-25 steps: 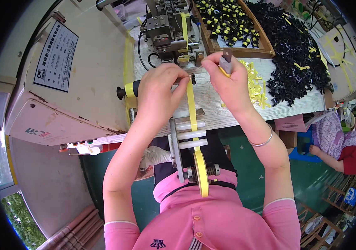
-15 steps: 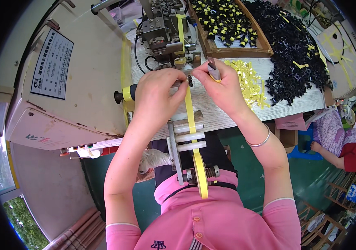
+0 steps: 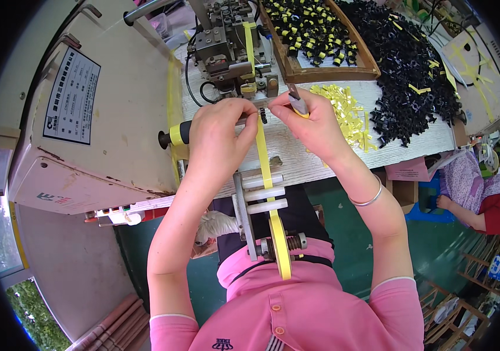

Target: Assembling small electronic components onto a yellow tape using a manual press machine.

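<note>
My left hand (image 3: 222, 130) is closed in a pinch in front of the machine, thumb and forefinger together. What its fingertips hold is partly hidden. Just right of them, a small black ridged piece (image 3: 263, 115) sits over the yellow tape (image 3: 263, 153). My right hand (image 3: 315, 127) is curled around a short grey-and-yellow tool, apparently a knife (image 3: 298, 104), its dark flat tip pointing away from me. The right fingertips come close to the black piece. Behind both hands stands the metal press machine (image 3: 226, 55). Toward my waist, the tape runs past white rollers (image 3: 266, 193) to a reel (image 3: 281, 248).
A wooden tray (image 3: 332, 74) of black-and-yellow pieces stands at the back. Loose black parts (image 3: 402, 99) and cut yellow strips (image 3: 346, 114) are heaped on the right. A large beige cabinet (image 3: 104, 140) borders the left. Another person's arm (image 3: 460, 212) shows far right.
The view has shifted slightly. Both hands stay close together at the black piece, with little change in grip. Less yellow shows under the press head.
</note>
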Action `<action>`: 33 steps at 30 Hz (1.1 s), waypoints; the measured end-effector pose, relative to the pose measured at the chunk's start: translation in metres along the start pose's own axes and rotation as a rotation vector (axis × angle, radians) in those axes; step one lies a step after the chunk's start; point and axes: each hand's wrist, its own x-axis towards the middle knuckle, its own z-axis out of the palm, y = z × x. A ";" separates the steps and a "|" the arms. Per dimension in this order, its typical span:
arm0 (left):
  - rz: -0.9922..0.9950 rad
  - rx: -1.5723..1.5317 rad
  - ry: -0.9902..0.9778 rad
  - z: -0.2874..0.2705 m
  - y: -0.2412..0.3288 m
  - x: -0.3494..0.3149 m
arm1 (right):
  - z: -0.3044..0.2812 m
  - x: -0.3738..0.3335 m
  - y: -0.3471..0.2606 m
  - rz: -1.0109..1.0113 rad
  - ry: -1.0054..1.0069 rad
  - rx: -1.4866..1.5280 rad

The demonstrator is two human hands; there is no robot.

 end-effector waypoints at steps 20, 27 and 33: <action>0.169 0.132 0.088 0.009 -0.004 -0.006 | 0.002 0.003 0.007 -0.024 -0.011 -0.053; 0.242 0.043 0.030 0.000 -0.009 -0.006 | -0.003 0.000 0.008 -0.023 -0.068 -0.124; 0.280 0.057 -0.015 -0.002 -0.012 -0.006 | 0.008 -0.001 -0.003 -0.181 -0.011 -0.197</action>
